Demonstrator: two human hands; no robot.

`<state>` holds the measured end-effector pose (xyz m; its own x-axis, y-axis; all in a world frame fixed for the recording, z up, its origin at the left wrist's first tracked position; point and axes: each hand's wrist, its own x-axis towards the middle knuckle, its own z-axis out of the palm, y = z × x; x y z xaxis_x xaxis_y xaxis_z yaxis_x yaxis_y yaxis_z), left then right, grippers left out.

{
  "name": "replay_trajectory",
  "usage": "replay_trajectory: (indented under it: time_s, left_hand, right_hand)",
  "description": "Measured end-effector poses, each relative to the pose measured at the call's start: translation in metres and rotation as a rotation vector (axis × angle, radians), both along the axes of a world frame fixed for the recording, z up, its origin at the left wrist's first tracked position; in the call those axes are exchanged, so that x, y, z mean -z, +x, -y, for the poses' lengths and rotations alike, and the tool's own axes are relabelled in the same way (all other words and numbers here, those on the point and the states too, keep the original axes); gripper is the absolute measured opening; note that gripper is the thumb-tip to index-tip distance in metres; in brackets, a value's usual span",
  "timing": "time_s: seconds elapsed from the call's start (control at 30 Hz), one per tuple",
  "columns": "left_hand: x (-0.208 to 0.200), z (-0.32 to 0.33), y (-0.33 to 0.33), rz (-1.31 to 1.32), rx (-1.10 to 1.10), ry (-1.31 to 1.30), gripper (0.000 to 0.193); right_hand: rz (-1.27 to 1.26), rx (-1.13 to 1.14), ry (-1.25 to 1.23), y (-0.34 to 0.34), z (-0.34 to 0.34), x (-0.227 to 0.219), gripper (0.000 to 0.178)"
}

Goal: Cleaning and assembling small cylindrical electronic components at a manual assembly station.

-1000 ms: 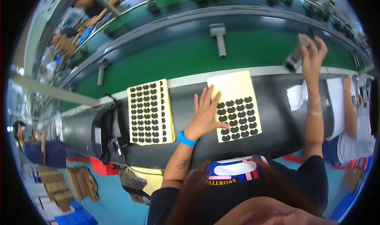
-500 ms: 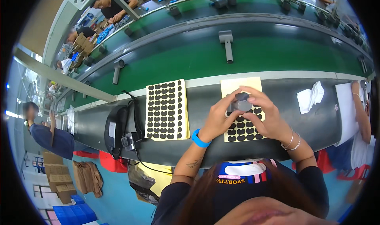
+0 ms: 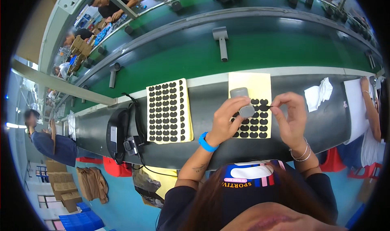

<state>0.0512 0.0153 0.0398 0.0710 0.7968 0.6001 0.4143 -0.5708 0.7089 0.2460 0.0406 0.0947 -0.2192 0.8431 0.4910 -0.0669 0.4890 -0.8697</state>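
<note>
My left hand (image 3: 226,120) is closed around a grey hair dryer body (image 3: 239,93); its flat round end (image 3: 246,111) faces up between thumb and fingers. My right hand (image 3: 291,116) is to the right of it, thumb and forefinger pinched on a small black sticker (image 3: 267,107) at the right edge of a pale yellow sticker sheet (image 3: 250,80). Rows of black notched stickers cover the sheet's lower part; its upper part is bare backing. My left hand and the dryer body hide some of them.
A stack of full sticker sheets (image 3: 167,111) lies to the left, beside a black bag (image 3: 118,127) with a strap. Crumpled white paper (image 3: 319,95) is at the right. Beyond the dark table, a green conveyor belt (image 3: 170,58) carries grey dryer bodies (image 3: 220,40). Co-workers sit around.
My hands were together around the grey dryer body. My right hand has moved away to the right and now pinches a black sticker at the sheet; the left still holds the body.
</note>
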Motion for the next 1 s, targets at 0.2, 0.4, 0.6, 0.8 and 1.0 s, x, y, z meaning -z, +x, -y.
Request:
replay_trajectory:
  time_s: [0.2, 0.4, 0.6, 0.8, 1.0]
  left_hand:
    - [0.003, -0.002, 0.003, 0.107, -0.069, 0.016, 0.043]
    - [-0.016, -0.006, 0.0, -0.011, -0.021, 0.073, 0.04]
    - [-0.021, 0.006, -0.002, 0.067, 0.058, -0.166, 0.045]
    - [-0.019, 0.007, -0.001, 0.229, 0.188, -0.253, 0.044]
    - [-0.02, 0.007, -0.003, 0.353, 0.301, -0.341, 0.042]
  right_hand:
    - [0.232, -0.033, 0.087, 0.007, -0.002, -0.006, 0.013]
    - [0.149, -0.078, -0.066, 0.004, 0.0, -0.006, 0.012]
    - [0.103, -0.147, -0.168, 0.002, 0.004, -0.005, 0.041]
    - [0.097, -0.16, -0.297, -0.003, 0.008, -0.01, 0.042]
    - [0.122, -0.189, -0.313, -0.004, 0.006, -0.012, 0.04]
